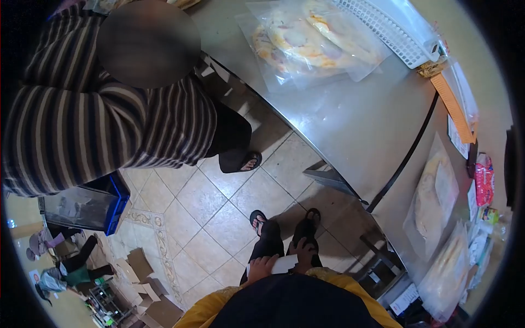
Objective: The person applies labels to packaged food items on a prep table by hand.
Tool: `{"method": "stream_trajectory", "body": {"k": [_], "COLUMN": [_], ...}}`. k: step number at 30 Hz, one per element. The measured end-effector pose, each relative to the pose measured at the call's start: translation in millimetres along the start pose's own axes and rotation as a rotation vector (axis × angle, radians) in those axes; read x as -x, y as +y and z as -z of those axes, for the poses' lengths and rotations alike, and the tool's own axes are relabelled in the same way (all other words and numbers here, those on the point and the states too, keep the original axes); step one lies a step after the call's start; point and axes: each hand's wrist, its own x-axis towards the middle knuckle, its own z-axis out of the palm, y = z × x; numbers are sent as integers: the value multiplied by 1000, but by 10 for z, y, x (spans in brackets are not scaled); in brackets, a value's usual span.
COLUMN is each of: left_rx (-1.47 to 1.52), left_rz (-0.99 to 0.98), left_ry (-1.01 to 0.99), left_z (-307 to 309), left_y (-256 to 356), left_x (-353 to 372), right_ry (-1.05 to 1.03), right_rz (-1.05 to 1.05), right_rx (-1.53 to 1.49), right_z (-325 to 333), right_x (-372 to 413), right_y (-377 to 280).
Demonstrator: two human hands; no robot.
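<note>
I am looking straight down at my body, in a yellow top and dark apron. My left hand [260, 268] and my right hand [302, 252] are close together at my waist, each gripping one end of a small white paper [284, 264]. Below them are my feet in black sandals [258, 219] on a beige tiled floor [219, 218]. Part of the paper is hidden by my fingers.
A person in a striped shirt [98, 126] stands close on the left, one sandalled foot [249, 162] forward. A steel table [350, 126] to the right holds clear bags of flat breads [306, 38], a white basket [394, 27], more bags [437, 191] and a black cable [404, 158]. Cardboard boxes [147, 284] lie lower left.
</note>
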Motion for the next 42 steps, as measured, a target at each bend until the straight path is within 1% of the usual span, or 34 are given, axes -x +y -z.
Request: {"method": "stream_trajectory", "body": {"k": [3,4,6,7,8,9,10,11,12,13,15,17,18,19,20,21,22,23,25,26,27,28,31,32,33,34,35,36,37,38,39,40,41,42], "left_rx": [-34,-14,-9,-46,-84,-15,2,22,10,18,58,115,84,49,10,60,111,529,840,993,1113,1238,1372,1392,1288,1185,1231,1254,1084,912,769,614,460,394], "left_rz": [15,10,-59,-59,-62,-65,-104,-58,-5,-6,-2,12,33,59,86,56,27,445,418,412,421,427,225,139,138,125,160,110,85,62,59,26,-13,34], "left_ry": [-16,6,-52,-136,-220,-185,-149,-169,-247,-253,-302,-390,-376,-366,-364,-396,-428,-470,-535,-566,-593,-611,-557,-560,-534,-555,-486,-434,-500,-509,-432,-463,-491,-558], "left_z": [73,200,134,201,310,482,535,715,821,833,844,967,1076,1195,1297,1224,1120,1572,1951,2099,2257,2380,2558,2564,2608,2600,2584,2511,2459,2457,2420,2419,2417,2382], "left_y": [5,60,-98,-100,-64,24,-31,33,0,-112,-400,-679,-742,-795,-921,-1257,-1517,-894,-381,-152,188,568,1560,1846,2094,2396,2779,2975,3141,3280,3461,3444,3453,3470], "left_x": [51,32,59,69,36,45,70,70,75,107,93,1,-52,-76,-74,-115,-203,-238,-373,-427,-498,-612,-964,-1135,-1316,-1444,-1511,-1641,-1769,-1962,-2051,-2185,-2318,-2365], "right_ry": [-13,-24,-113,-159,-129,-147,-187,-228,-289,-338,136,48,250,408,578,739,869,999,1169,1071,955,828,725,665,624,480,492,477,546,602,498,368,436,495], "right_rz": [-20,-26,28,35,-13,59,62,63,-8,-71,-68,-442,-425,-540,-570,-610,-708,-800,-913,-982,-1042,-1087,-930,-820,-751,-631,-711,-710,-646,-540,-481,-409,-385,-401], "right_rx": [-44,-63,-219,-302,-476,-529,-592,-654,-731,-808,-975,-1595,-1709,-1753,-1728,-1696,-1617,-1527,-910,-1152,-1393,-1629,-1818,-1911,-2010,-2222,-1861,-2007,-1933,-1856,-1961,-2054,-2028,-2003], "right_z": [-36,-47,286,448,410,130,60,8,177,385,592,1406,1610,1835,1805,1764,1797,1826,1411,1562,1919,2110,1938,1960,1960,1721,1827,1843,1830,1893,1907,1911,2011,2073], "right_x": [-26,60,250,384,482,490,585,690,722,774,1067,1537,1737,1907,1965,1998,1944,1864,1414,1403,1447,1423,1220,1198,1247,1181,1324,1357,1481,1452,1411,1369,1333,1390], "right_y": [-36,-28,107,225,306,403,549,695,899,1064,1423,1827,2042,2236,2501,2700,2823,2975,3310,3315,3228,3230,3389,3436,3465,3539,3513,3523,3544,3580,3624,3634,3643,3600]}}
